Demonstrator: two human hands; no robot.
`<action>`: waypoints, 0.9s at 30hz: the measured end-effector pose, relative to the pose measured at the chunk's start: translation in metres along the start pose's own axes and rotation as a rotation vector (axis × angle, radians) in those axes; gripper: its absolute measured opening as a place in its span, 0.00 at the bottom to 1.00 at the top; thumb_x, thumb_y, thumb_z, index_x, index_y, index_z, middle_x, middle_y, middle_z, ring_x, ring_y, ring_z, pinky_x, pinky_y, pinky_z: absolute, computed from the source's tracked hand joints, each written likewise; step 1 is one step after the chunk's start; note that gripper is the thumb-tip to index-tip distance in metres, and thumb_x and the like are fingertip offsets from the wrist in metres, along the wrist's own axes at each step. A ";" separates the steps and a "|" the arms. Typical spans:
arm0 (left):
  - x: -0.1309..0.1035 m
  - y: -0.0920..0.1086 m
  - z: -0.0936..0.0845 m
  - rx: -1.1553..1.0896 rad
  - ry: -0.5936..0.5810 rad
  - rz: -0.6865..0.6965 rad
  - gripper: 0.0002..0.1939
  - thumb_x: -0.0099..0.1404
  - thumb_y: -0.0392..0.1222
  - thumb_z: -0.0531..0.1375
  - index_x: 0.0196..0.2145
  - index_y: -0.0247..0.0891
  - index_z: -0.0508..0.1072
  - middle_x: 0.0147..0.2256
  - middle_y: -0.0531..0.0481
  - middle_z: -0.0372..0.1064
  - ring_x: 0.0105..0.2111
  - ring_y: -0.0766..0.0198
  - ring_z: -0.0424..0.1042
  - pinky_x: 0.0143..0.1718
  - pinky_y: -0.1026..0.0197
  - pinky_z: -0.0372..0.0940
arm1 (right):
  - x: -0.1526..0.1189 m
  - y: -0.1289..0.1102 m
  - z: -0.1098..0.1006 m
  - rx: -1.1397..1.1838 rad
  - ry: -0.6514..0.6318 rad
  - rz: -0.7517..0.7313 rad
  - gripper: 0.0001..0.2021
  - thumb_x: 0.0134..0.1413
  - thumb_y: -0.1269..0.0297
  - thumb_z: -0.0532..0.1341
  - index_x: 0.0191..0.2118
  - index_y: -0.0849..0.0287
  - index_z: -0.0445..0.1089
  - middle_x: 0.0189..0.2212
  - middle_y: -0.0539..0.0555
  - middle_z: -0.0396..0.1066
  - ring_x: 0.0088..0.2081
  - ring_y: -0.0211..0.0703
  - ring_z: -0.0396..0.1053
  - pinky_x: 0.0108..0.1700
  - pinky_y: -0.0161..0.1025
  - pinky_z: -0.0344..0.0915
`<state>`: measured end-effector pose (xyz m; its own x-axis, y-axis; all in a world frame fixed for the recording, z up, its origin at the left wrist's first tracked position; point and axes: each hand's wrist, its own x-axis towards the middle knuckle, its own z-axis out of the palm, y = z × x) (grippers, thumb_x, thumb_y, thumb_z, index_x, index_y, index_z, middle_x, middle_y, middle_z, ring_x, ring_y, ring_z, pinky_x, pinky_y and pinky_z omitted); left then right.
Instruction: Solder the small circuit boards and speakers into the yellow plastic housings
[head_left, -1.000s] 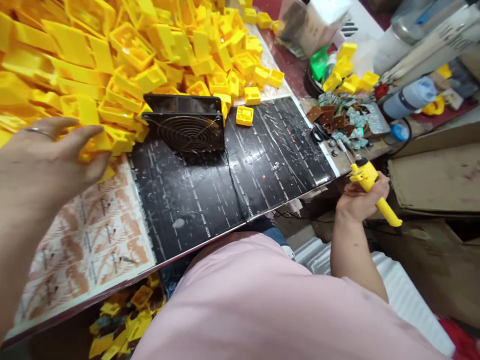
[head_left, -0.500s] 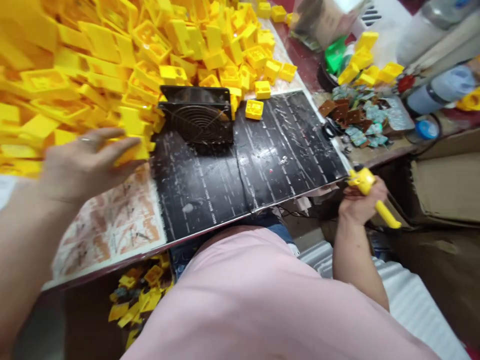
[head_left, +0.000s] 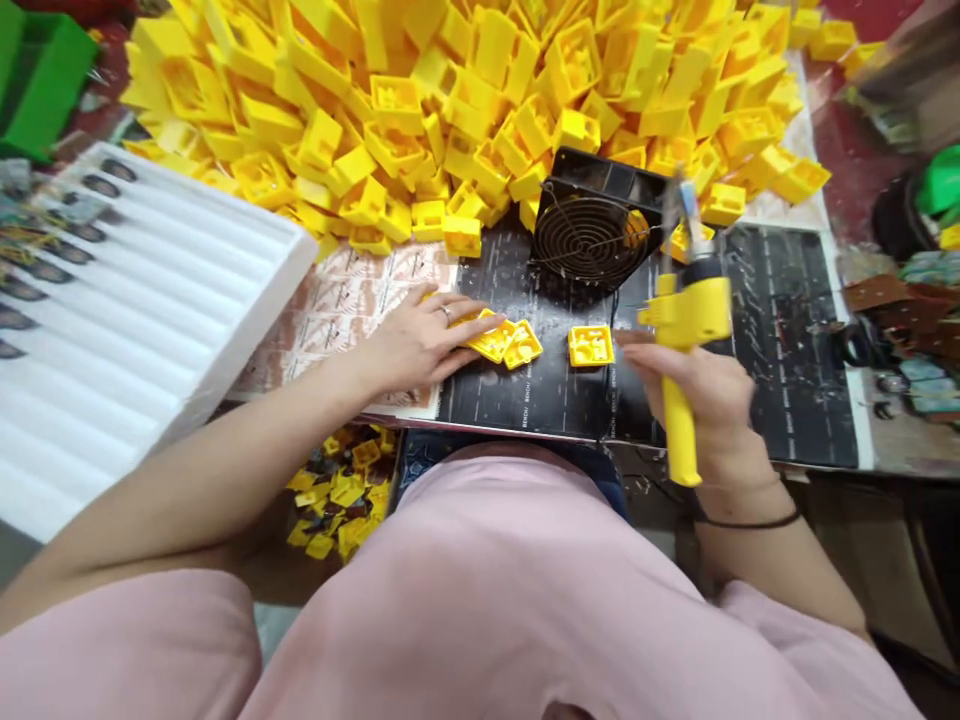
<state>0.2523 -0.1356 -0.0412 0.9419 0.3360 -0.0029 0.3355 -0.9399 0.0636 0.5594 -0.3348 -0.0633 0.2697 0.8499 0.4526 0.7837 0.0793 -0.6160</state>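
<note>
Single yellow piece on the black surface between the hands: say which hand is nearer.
Right. The right hand, holding a yellow tool, is just right of the single yellow piece; the left hand is farther off to its left, touching other yellow pieces.

Only thing I can read is tiny white print (head_left: 527,408), looks like "BENCH/" on repeat, on the black sheet (head_left: 562,400), about 3 to 5 o'clock from frame centre.
</note>
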 end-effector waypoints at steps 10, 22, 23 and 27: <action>0.023 0.045 -0.010 0.010 0.086 -0.066 0.30 0.74 0.52 0.53 0.67 0.36 0.67 0.61 0.35 0.73 0.61 0.39 0.70 0.67 0.28 0.54 | 0.034 -0.014 0.028 -0.216 -0.314 -0.510 0.10 0.65 0.63 0.67 0.51 0.51 0.74 0.43 0.55 0.80 0.47 0.50 0.80 0.51 0.49 0.77; 0.035 0.040 -0.023 0.025 -0.011 0.046 0.23 0.72 0.57 0.53 0.42 0.36 0.79 0.35 0.41 0.79 0.40 0.45 0.78 0.60 0.37 0.66 | 0.012 -0.021 0.020 -0.061 -0.352 -0.423 0.20 0.65 0.64 0.67 0.60 0.50 0.65 0.49 0.56 0.80 0.50 0.51 0.79 0.50 0.48 0.78; 0.035 0.041 -0.025 0.003 -0.006 0.058 0.25 0.72 0.59 0.52 0.43 0.36 0.79 0.35 0.41 0.79 0.39 0.46 0.78 0.59 0.38 0.67 | 0.012 -0.021 0.019 -0.083 -0.346 -0.433 0.19 0.66 0.63 0.66 0.59 0.49 0.65 0.50 0.56 0.79 0.50 0.50 0.79 0.50 0.48 0.77; 0.048 0.029 -0.028 -0.031 0.095 -0.094 0.28 0.72 0.63 0.53 0.53 0.38 0.76 0.45 0.38 0.78 0.46 0.44 0.78 0.56 0.42 0.68 | 0.012 -0.021 0.018 -0.261 -0.246 -0.487 0.15 0.66 0.56 0.66 0.55 0.51 0.70 0.45 0.55 0.80 0.47 0.51 0.79 0.46 0.46 0.75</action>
<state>0.3071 -0.1452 -0.0113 0.8997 0.4284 0.0842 0.4203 -0.9020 0.0985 0.5358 -0.3167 -0.0565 -0.2674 0.8458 0.4616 0.9045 0.3856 -0.1825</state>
